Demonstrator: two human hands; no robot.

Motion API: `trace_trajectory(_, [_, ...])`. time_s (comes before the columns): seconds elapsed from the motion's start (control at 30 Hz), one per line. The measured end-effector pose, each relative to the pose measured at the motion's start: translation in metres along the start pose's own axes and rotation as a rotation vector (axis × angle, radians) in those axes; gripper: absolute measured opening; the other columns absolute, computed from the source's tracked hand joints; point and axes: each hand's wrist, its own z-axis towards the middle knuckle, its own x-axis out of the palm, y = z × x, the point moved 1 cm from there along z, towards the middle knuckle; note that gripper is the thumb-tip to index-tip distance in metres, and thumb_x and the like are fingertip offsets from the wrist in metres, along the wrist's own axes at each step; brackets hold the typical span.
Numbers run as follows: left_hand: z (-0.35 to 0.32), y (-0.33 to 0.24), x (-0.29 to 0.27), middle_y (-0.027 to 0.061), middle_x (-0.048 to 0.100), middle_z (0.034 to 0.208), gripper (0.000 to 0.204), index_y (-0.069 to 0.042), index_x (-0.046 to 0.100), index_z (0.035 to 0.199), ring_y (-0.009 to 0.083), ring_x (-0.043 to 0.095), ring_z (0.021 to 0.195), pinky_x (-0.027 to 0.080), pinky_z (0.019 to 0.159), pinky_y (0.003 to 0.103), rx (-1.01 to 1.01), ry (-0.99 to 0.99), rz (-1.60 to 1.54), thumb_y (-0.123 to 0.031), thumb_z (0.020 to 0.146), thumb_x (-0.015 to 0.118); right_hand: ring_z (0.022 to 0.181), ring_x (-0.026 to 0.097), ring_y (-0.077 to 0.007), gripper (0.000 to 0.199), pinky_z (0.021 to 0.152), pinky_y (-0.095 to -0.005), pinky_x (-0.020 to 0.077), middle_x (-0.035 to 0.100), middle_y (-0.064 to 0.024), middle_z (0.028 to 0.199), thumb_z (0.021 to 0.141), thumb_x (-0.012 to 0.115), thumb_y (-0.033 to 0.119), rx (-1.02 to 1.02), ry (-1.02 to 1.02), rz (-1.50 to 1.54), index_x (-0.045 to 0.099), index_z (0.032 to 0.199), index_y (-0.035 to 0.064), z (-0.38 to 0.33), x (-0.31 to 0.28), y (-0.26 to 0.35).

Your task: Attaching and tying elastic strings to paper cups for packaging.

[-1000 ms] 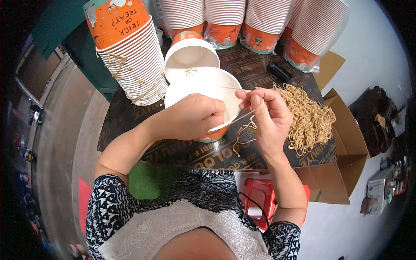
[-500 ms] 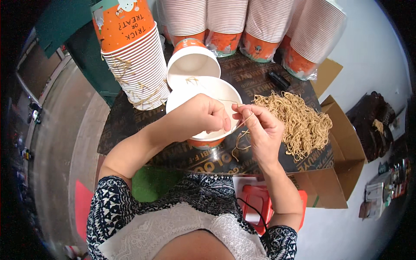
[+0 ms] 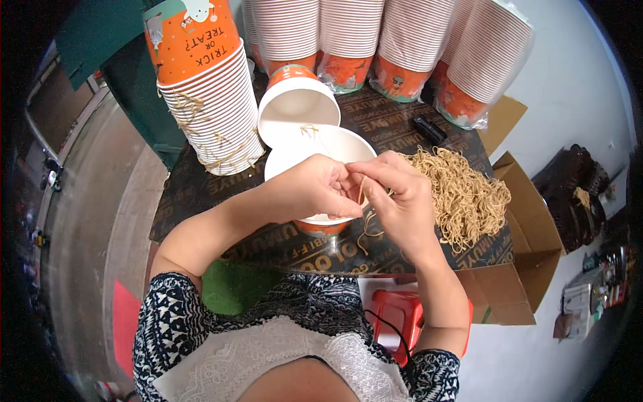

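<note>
Cord is stretched between the two hands, over the near rim of a white-lined orange bucket standing upright on the dark table. The right hand pinches it between thumb and fingers; the left hand is curled, meeting the right at the tips and apparently gripping too, though its hold is partly hidden. This piece looks unfinished; any knot is too small to tell. Just behind, a second bucket lies tipped, mouth toward the hands. At left, a tall nested stack shows many cord ends along its rims, so those seem done. Left to use, I judge, are the large tan heap at right and several plastic-wrapped stacks behind, where no cord shows.
</note>
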Motion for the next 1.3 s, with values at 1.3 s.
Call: trace_trajectory(1.3, [0.006, 0.005, -0.009, 0.0089, 0.066, 0.075, 0.009, 0.001, 0.059, 0.080, 0.0111, 0.061, 0.065, 0.048, 0.063, 0.023, -0.030, -0.074, -0.081, -0.003, 0.078, 0.067, 0.098, 0.057, -0.0348, 0.013, 0.086, -0.0425, 0.0461, 0.060, -0.0184, 0.110, 0.076, 0.067, -0.005, -0.186, -0.056, -0.199, 0.058, 0.084, 0.0003, -0.028, 0.004, -0.009])
